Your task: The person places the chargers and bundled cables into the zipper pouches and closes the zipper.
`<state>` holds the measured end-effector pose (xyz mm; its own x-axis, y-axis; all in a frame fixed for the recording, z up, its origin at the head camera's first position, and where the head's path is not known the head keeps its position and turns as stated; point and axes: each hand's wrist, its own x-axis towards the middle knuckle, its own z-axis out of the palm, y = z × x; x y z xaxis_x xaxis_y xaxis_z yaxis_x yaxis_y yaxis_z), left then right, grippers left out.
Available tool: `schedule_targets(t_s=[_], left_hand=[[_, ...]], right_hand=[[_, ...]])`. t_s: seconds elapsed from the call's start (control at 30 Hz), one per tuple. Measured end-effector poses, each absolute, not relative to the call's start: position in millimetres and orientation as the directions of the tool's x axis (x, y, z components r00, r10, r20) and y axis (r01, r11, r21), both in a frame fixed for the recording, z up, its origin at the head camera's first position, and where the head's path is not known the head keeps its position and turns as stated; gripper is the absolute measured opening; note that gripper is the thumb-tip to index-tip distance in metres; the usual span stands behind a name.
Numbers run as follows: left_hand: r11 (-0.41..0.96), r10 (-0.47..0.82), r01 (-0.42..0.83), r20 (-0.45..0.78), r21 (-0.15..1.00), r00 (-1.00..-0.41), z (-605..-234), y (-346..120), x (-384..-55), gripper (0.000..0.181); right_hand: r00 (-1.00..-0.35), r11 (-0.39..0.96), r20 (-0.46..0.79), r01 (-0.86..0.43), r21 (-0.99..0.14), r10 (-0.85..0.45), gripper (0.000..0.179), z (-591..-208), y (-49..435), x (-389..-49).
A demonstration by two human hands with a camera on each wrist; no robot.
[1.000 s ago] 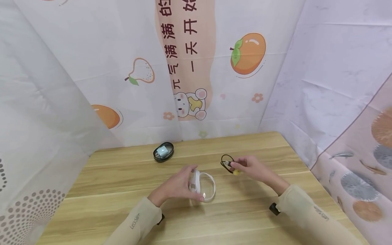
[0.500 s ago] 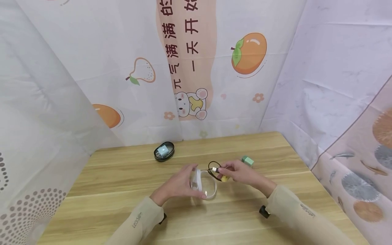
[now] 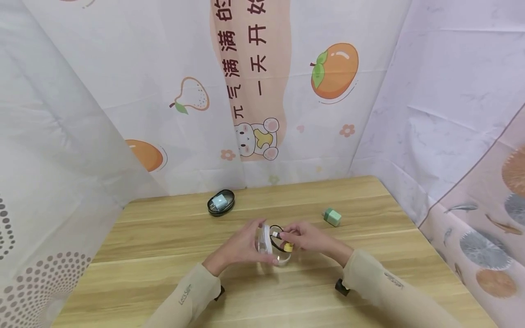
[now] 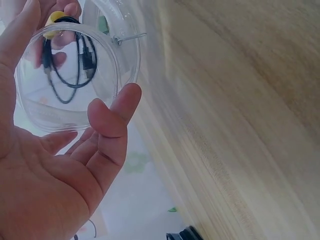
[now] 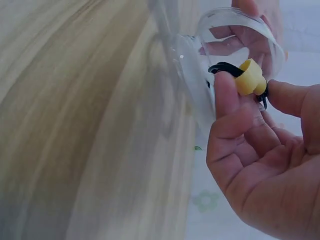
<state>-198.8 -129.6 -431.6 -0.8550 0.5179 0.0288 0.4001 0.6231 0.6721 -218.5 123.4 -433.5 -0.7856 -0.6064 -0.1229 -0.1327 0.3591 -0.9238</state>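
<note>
The clear case (image 3: pixel 266 239) is gripped on its side by the left hand (image 3: pixel 243 245), the coiled black cable (image 5: pixel 226 68) with its yellow tie (image 5: pixel 250 80) is pinched by the right hand (image 3: pixel 305 237) at the case's open mouth, and a green adapter (image 3: pixel 333 217) is seen on the counter (image 3: pixel 156 255), beyond and right of the case.

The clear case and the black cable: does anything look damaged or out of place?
Nothing stands out: the left hand holds the open case, the right hand the coiled black cable with its yellow band.

Wood-grain tabletop (image 3: pixel 164 237), white fruit-print backdrop (image 3: pixel 193 146), dotted cloth (image 3: pixel 45 278) at left
</note>
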Motion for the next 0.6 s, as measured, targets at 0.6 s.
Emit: schedule_targets(t_s=[0.6], left_hand=[[0.617, 0.541, 0.424, 0.034, 0.662, -0.840, -434, -126, -199, 0.119]], right_hand=[[-0.785, 0.565, 0.061, -0.495, -0.660, -0.616, 0.026, -456, 115, -222]])
